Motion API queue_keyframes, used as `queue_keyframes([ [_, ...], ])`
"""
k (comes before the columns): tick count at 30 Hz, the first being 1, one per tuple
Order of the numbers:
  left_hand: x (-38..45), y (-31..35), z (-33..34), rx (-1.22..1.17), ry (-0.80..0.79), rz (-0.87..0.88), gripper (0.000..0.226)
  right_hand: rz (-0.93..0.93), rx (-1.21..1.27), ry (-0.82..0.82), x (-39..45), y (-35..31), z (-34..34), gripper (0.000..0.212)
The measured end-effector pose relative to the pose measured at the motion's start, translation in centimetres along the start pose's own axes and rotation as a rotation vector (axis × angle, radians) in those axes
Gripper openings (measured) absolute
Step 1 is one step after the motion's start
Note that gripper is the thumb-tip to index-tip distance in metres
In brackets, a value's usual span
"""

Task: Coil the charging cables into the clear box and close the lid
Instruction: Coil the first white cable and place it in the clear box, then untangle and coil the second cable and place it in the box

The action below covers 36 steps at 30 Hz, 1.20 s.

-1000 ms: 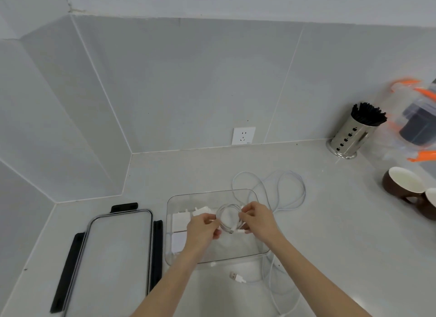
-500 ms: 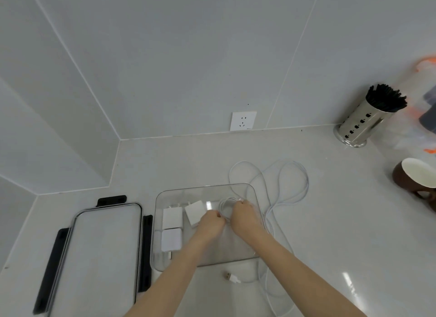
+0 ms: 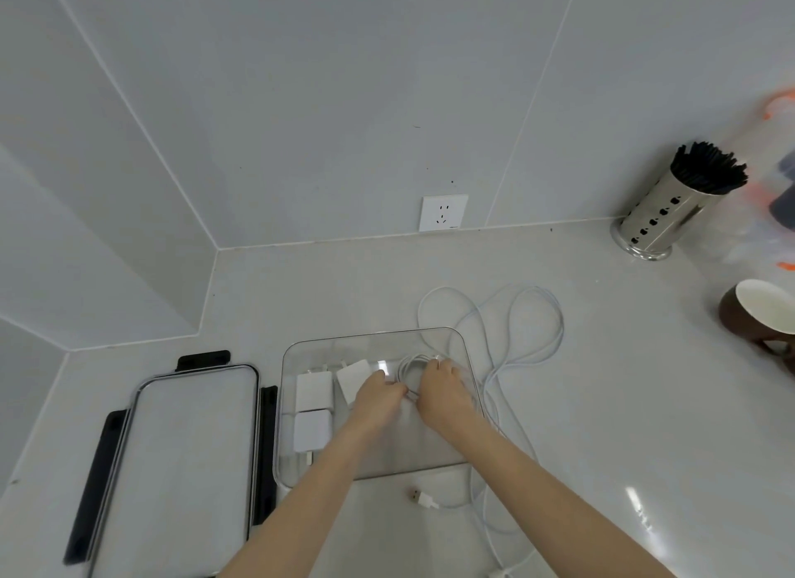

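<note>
A clear box (image 3: pixel 301 349) stands open on the counter in front of me. Inside it, both my hands hold a small coiled white cable (image 3: pixel 411 364): my left hand (image 3: pixel 378 394) at its left side, my right hand (image 3: pixel 443 390) at its right side. Three white charger plugs (image 3: pixel 313 390) lie in the box's left half. A long loose white cable (image 3: pixel 533 319) sprawls on the counter behind and right of the box, with its USB plug (image 3: pixel 423 498) lying in front of the box. The clear lid (image 3: pixel 189 470) with black clips lies flat to the left.
A steel holder of black sticks (image 3: pixel 671 207) stands at the back right. A brown cup (image 3: pixel 761 315) with a white inside sits at the right edge, near a blurred clear container with orange parts (image 3: pixel 778 181). A white wall socket (image 3: pixel 443 212) is behind.
Both hands have lowered the coiled cable from above the box down into its right half. The camera has tilted down and shifted, so the counter items sit differently in view.
</note>
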State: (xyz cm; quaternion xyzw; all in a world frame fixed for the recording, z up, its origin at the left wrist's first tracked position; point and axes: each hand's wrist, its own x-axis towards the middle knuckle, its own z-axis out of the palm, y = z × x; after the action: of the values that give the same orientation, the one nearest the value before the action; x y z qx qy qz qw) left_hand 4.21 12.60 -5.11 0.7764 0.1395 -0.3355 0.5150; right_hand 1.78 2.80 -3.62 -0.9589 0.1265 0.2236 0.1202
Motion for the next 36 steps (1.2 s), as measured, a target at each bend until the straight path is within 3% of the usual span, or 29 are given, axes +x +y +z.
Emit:
queue_keyframes([
  [5, -0.3, 0.3, 0.1, 0.028, -0.039, 0.017, 0.009, -0.025, 0.003, -0.022, 0.1, 0.0, -0.7, 0.034],
  [10, -1.4, 0.9, 0.0, 0.104, -0.065, 0.099, 0.037, -0.129, 0.408, 0.134, -1.0, 1.8, -5.1, 0.033],
  [14, -4.1, 1.8, 0.8, 0.190, -0.060, 0.332, 0.025, -0.142, 0.710, 0.290, -3.6, 5.2, -7.9, 0.024],
  [18, -6.6, 2.1, 2.7, 0.188, -0.122, 0.479, 0.021, -0.035, 0.847, 0.359, -5.6, 8.4, -6.6, 0.019],
  [21, -8.2, 1.9, 4.5, 0.190, -0.193, 0.447, 0.019, 0.060, 0.833, 0.342, -6.8, 10.2, -4.2, 0.018],
  [27, -9.5, 0.9, 7.7, 0.305, -0.348, 0.317, 0.029, 0.158, 0.590, 0.044, -7.3, 11.5, 1.5, 0.034],
  [34, -9.8, 1.4, 8.7, 0.317, -0.352, 0.244, 0.021, 0.156, 1.062, 0.194, -8.3, 12.4, -0.5, 0.016],
  [36, -9.9, 1.5, 9.0, 0.202, -0.363, 0.186, 0.021, 0.141, 1.238, 0.249, -9.3, 12.9, -2.6, 0.016],
])
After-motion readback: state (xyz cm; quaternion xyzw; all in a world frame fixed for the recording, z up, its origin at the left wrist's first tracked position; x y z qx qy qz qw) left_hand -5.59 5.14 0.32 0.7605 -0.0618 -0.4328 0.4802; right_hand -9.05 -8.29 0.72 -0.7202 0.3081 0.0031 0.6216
